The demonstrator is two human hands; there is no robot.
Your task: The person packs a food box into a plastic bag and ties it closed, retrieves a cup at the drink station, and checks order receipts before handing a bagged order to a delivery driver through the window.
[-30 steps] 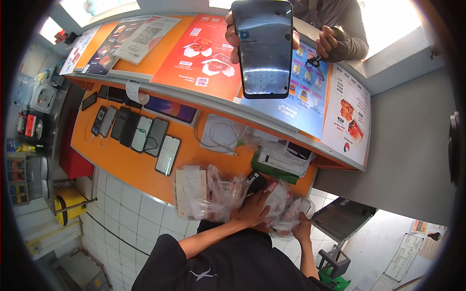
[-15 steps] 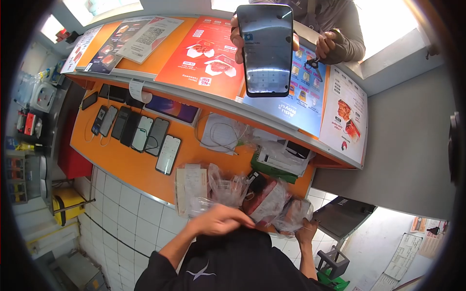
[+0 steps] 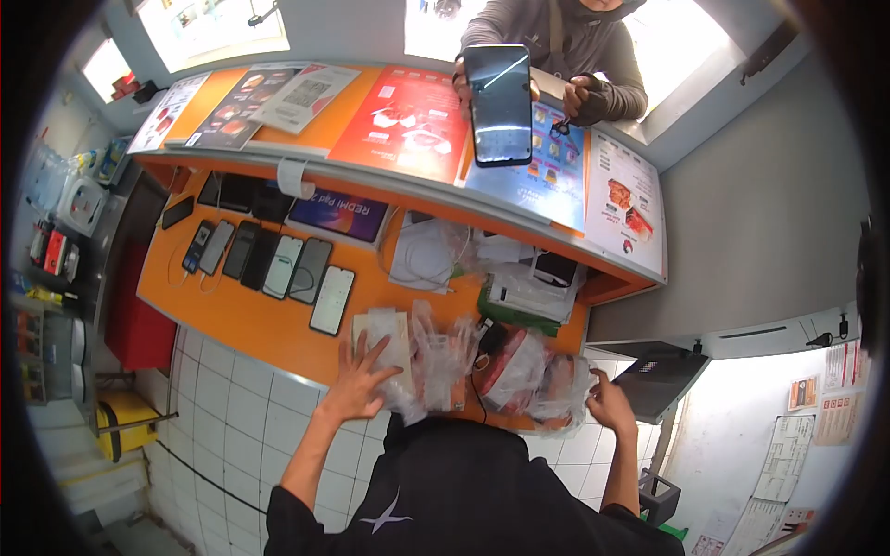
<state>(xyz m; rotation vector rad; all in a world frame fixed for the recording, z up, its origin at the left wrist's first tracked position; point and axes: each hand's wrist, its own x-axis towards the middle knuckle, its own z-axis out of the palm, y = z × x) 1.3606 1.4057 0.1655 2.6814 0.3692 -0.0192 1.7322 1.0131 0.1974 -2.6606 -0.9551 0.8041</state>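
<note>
My left hand [image 3: 357, 382] is open, fingers spread, over the left part of a pale paper pad [image 3: 397, 345] at the counter's near edge. Beside the pad stands a clear plastic bag [image 3: 443, 357] with reddish contents. Farther right is another clear plastic bag [image 3: 515, 371] around something red. My right hand [image 3: 612, 404] is at the right edge of the rightmost plastic bag [image 3: 559, 389], its fingers bent and seemingly pinching that edge. Across the counter, a person's hand holds up a smartphone [image 3: 501, 111], screen towards me.
Several phones [image 3: 331, 299] lie in a row on the orange counter [image 3: 222, 320], near a tablet box [image 3: 338, 215]. Papers and a cable [image 3: 426, 255] lie mid-counter. Menu sheets [image 3: 399, 116] cover the raised shelf. A dark metal panel [image 3: 654, 380] stands at the right.
My left hand has moved left and forward from in front of my body to the paper pad, fingers spreading. My right hand stays by the rightmost bag. The camera view has shifted; the held-up smartphone appears farther away.
</note>
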